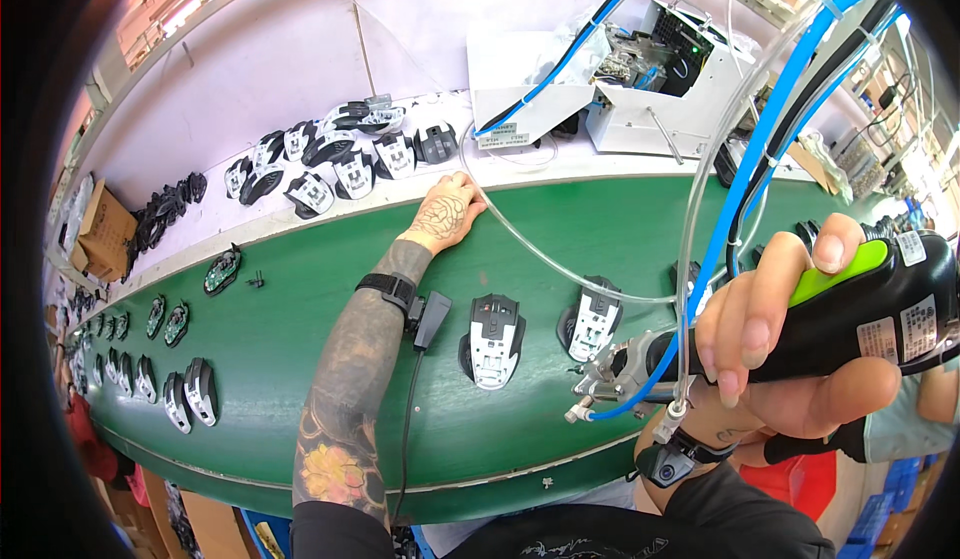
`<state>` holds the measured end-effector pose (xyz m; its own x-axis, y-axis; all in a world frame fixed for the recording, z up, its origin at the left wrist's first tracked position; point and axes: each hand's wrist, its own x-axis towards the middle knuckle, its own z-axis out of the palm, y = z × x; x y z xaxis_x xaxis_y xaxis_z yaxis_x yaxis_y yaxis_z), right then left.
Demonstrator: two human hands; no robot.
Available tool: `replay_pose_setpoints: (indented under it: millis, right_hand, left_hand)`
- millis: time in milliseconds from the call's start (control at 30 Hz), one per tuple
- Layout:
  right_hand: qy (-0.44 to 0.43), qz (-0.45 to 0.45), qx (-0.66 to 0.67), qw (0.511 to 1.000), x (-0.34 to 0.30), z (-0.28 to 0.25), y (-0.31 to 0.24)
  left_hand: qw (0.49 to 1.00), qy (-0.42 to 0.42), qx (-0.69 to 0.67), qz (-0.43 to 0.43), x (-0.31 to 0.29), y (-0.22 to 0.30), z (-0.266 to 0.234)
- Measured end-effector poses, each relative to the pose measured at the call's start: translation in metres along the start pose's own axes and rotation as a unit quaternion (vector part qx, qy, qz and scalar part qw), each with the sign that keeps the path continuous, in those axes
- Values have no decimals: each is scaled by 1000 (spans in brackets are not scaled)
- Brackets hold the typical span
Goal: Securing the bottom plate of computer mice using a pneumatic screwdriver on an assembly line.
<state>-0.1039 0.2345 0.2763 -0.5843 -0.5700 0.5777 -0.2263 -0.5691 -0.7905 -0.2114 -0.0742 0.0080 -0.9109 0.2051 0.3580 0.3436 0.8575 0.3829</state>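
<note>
My right hand (765, 309) is wrapped round a black electric screwdriver (825, 329) with a lime-green lever. Its metal nose (625, 374), fitted with a blue and a clear hose, points left over the belt. Tattooed and palm down, my left hand (445, 211) rests on the far edge of the green belt (300, 379), fingers loosely out and partly foreshortened; I see nothing in it. Between my arms lies a white and black computer mouse shell (493, 341). A second mouse shell (592, 321) lies beside the screwdriver's nose.
Several mouse shells (352, 174) crowd the ledge beyond my left hand. A white screw feeder machine (640, 114) stands back right. Circuit boards (176, 324) and side shells (200, 391) lie on the left of the belt. Blue hoses (760, 159) hang at right; another person's arm (938, 394) shows there.
</note>
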Motion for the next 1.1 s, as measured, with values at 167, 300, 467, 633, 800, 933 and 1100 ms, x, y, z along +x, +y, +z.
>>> replay_pose_setpoints:
  millis: [167,300,467,633,800,933,1100]
  right_hand:
    - [10,6,2,1000,-2,3,-1]
    - [25,-20,14,999,-2,4,4]
    - [-13,-64,16,998,5,-7,6]
    - [-2,4,47,999,17,-50,-1]
    - [4,-5,74,997,12,-41,4]
    - [3,-24,84,996,-2,20,16]
    - [14,-56,88,994,6,29,12]
  left_hand:
    - [996,9,85,6,-4,14,8]
    - [978,-29,208,6,-25,0,5]
    - [996,78,-29,-40,-49,24,-50]
    - [986,-21,-165,31,-123,175,-130]
    - [979,-104,-171,-37,-214,277,-85]
    - [986,-42,-157,-45,-236,292,-57]
    - [986,-31,-157,-36,-234,286,-66]
